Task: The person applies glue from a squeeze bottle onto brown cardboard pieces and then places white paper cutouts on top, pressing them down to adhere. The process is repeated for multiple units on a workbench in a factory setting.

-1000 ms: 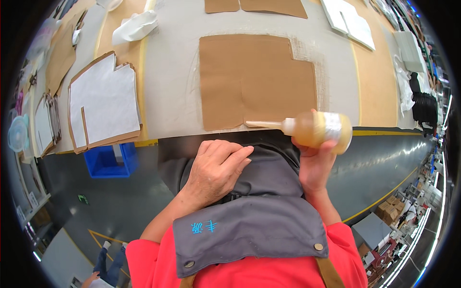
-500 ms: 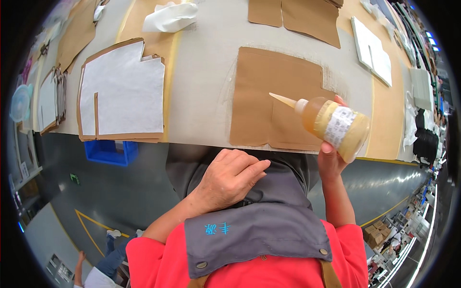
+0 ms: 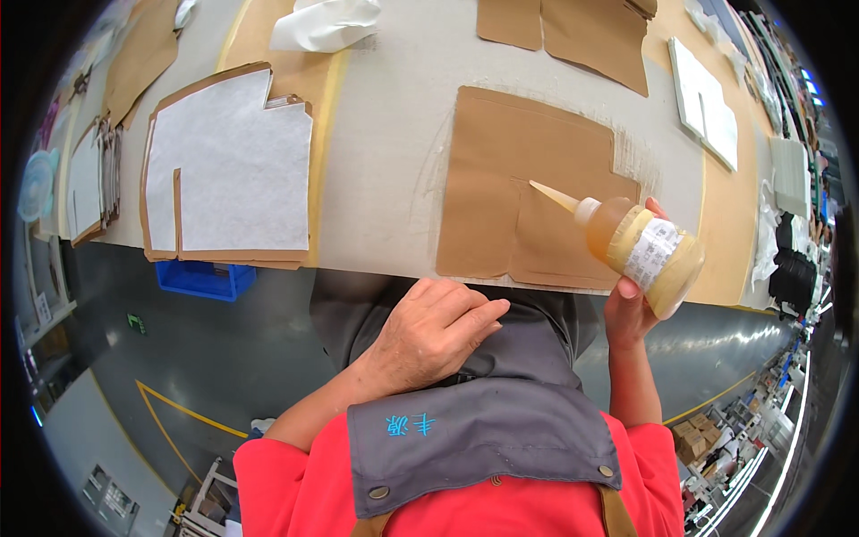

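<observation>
Right hand [image 3: 631, 309] grips the glue bottle [image 3: 640, 253] tilted so its nozzle aims at the brown cardboard pattern [image 3: 519, 197] on the counter [image 3: 394, 134], left hand [image 3: 429, 336] resting loosely curled and empty on the gray apron [image 3: 488, 438].

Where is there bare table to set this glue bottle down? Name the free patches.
One bare strip of table runs between the white-faced pattern piece and the brown cardboard piece. Another lies above that cardboard, below the two upper brown pieces. The left end is crowded with stacked patterns. The right hand holds the bottle over the cardboard's right side.
</observation>
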Motion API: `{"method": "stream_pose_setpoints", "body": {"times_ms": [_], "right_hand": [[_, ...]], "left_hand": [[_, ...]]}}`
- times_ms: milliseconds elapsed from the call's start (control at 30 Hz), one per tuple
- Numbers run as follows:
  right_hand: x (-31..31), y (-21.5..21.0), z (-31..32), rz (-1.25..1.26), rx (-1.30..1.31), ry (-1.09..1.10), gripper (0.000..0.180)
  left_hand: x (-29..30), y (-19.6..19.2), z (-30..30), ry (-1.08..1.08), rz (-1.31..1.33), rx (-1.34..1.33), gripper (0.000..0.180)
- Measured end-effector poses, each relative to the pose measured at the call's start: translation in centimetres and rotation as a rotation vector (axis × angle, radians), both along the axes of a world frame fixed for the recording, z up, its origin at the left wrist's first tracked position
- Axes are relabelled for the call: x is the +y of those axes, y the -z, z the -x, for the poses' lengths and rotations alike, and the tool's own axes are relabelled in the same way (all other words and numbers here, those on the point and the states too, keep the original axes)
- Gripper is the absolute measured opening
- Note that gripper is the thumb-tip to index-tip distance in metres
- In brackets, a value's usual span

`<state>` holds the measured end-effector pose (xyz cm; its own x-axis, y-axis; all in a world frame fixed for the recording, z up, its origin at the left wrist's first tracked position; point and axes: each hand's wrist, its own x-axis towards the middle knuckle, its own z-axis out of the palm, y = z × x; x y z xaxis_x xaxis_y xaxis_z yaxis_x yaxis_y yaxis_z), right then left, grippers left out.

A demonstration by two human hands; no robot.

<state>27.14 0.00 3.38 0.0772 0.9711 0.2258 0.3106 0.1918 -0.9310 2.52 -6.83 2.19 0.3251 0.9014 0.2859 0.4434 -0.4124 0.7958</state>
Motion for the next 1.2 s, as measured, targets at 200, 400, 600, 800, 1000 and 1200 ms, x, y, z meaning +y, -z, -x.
{"method": "stream_pose_setpoints", "body": {"times_ms": [200,400,600,800,1000,1200], "right_hand": [[-0.1,0.2,-0.1,-0.008,0.137,0.017,0.091],[-1.1,-0.3,-0.4,0.026,0.240,0.036,0.092],[-3.0,-0.6,-1.0,0.094,0.195,0.046,0.099],[-5.5,0.4,-2.8,0.113,0.069,0.005,0.107],[-6.5,1.3,-4.5,0.012,0.080,-0.055,0.115],[-3.4,-2.0,-4.5,0.198,0.643,0.217,0.091]], "left_hand": [[0.0,-0.3,-0.1,0.005,-0.005,0.004,0.031],[-0.2,-0.3,-0.4,0.013,-0.012,0.008,0.031],[-0.6,-0.3,-0.6,0.021,-0.024,0.011,0.031],[-0.9,-0.5,-0.9,0.019,-0.037,0.015,0.030],[-1.1,-0.5,-1.0,0.029,-0.027,0.020,0.029],[-0.9,-0.4,-1.1,0.018,-0.035,0.017,0.029]]}}
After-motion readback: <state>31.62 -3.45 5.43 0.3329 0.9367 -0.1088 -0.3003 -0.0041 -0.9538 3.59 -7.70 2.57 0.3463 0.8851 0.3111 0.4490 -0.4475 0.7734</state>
